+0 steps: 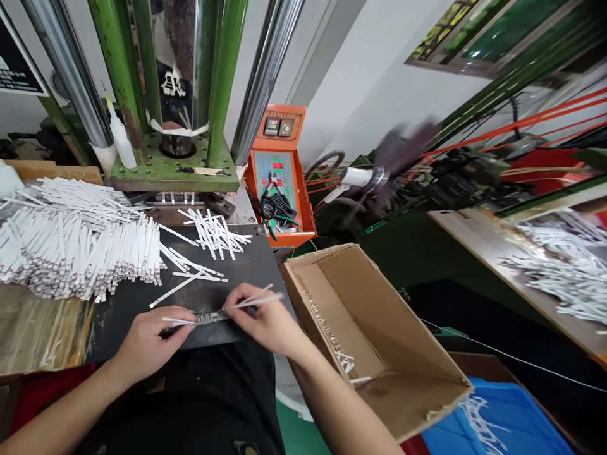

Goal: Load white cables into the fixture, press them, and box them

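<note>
Near the front edge of the black worktop (118,322), both hands are closed around the ends of a narrow slotted metal bar (208,318). My left hand (154,338) pinches thin white strips (175,321) at the bar's left end. Between the fingers of my right hand (263,322) are a few more white strips (258,299), sticking out to the right; its fingertips meet the bar's right end. Just beyond lie loose strips (190,278) and a small heap of strips (215,234). A large pile of white strips (80,240) covers the left side.
Behind the worktop stands a green press (175,180) with a white bottle (122,139) on it. An orange control box (306,208) holds tools. To my right are an open cardboard box (379,316), a blue bin (516,417) and a table (502,253) bearing more strips.
</note>
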`<state>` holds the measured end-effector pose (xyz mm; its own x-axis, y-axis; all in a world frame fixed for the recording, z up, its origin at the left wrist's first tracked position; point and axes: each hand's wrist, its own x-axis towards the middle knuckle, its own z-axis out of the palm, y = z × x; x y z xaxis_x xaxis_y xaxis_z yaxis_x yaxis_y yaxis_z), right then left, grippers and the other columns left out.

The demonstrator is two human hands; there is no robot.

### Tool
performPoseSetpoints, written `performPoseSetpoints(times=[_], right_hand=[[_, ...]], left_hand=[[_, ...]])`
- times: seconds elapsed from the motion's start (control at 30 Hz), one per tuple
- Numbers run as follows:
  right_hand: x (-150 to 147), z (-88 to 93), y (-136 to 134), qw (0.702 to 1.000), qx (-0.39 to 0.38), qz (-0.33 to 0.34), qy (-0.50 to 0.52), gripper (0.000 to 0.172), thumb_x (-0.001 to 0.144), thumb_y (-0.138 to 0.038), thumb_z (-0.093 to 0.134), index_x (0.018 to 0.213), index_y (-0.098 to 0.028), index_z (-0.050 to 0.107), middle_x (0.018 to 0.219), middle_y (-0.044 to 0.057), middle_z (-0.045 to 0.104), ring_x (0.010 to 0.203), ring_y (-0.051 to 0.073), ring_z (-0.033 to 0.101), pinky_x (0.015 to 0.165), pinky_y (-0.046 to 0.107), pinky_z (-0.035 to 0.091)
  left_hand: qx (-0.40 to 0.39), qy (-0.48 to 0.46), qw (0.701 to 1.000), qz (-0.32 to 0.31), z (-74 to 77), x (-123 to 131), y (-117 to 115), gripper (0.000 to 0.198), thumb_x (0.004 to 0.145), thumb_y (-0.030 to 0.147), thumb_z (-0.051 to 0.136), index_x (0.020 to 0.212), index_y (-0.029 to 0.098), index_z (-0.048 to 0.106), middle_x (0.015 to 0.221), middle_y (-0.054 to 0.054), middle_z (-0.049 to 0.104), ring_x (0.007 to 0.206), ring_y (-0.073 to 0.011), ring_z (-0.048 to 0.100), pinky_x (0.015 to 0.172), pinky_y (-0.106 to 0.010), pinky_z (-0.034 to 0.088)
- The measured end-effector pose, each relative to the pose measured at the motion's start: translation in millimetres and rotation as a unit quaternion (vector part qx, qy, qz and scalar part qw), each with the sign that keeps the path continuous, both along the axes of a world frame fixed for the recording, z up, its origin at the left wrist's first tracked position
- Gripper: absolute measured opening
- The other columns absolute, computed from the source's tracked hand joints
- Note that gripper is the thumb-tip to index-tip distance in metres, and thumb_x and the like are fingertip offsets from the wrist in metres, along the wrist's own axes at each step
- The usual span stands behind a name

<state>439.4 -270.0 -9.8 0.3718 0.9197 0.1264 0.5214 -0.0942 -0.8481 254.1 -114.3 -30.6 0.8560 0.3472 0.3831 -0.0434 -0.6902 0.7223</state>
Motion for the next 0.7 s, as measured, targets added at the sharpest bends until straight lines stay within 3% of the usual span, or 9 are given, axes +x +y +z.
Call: performPoseSetpoints(times=[0.1,0.2,0.43,0.57,0.7], right_hand=[[-12.7,-11.5,-4.4,0.999,0.034,0.018,0.023,0.010,0.086,-0.014,0.053,0.079,-0.019,0.058,0.076,0.001,0.064,0.070,0.014,0.059,0.067,0.023,0.044],[-17.3,-12.3,-2.8,0.998,0.041,0.041,-0.029,0.015,0.088,-0.010,0.048,0.080,-0.020,0.056,0.077,0.002,0.063,0.071,0.014,0.058,0.068,0.023,0.044],[-20.7,7.1,4.2,0.960,-0.059,0.127,-0.242,0.018,0.078,0.000,0.053,0.079,-0.017,0.055,0.075,0.004,0.060,0.071,0.019,0.055,0.064,0.027,0.043],[-7.6,7.8,-1.1,0.980,-0.003,0.126,-0.157,0.020,0.085,0.000,0.051,0.088,-0.016,0.061,0.086,0.006,0.067,0.081,0.018,0.063,0.073,0.026,0.049],[2.1,-8.2,-14.0,0.992,0.117,0.016,-0.036,0.017,0.095,-0.012,0.050,0.092,-0.018,0.065,0.095,0.007,0.071,0.090,0.016,0.066,0.083,0.028,0.052]], left_hand=[[0.027,-0.009,1.000,0.000,1.8,1.3,-3.9,0.012,0.088,0.019,0.060,0.089,0.018,0.072,0.089,-0.004,0.075,0.082,-0.0153,0.072,0.079,-0.024,0.060],[0.048,0.008,0.999,-0.001,4.0,2.3,-3.5,0.014,0.089,0.019,0.057,0.090,0.019,0.071,0.089,-0.004,0.075,0.082,-0.0149,0.071,0.079,-0.024,0.059],[0.101,0.023,0.994,-0.022,6.2,4.5,-0.2,0.015,0.088,0.016,0.054,0.093,0.019,0.068,0.088,-0.003,0.074,0.081,-0.0136,0.070,0.078,-0.022,0.057],[0.140,0.041,0.989,-0.034,10.2,9.4,-1.9,0.017,0.089,0.017,0.052,0.095,0.019,0.067,0.090,-0.002,0.073,0.081,-0.0134,0.069,0.076,-0.022,0.055],[0.182,0.033,0.981,-0.052,18.4,12.0,-3.4,0.018,0.091,0.015,0.049,0.095,0.019,0.066,0.089,-0.002,0.073,0.079,-0.0134,0.069,0.075,-0.023,0.054]])
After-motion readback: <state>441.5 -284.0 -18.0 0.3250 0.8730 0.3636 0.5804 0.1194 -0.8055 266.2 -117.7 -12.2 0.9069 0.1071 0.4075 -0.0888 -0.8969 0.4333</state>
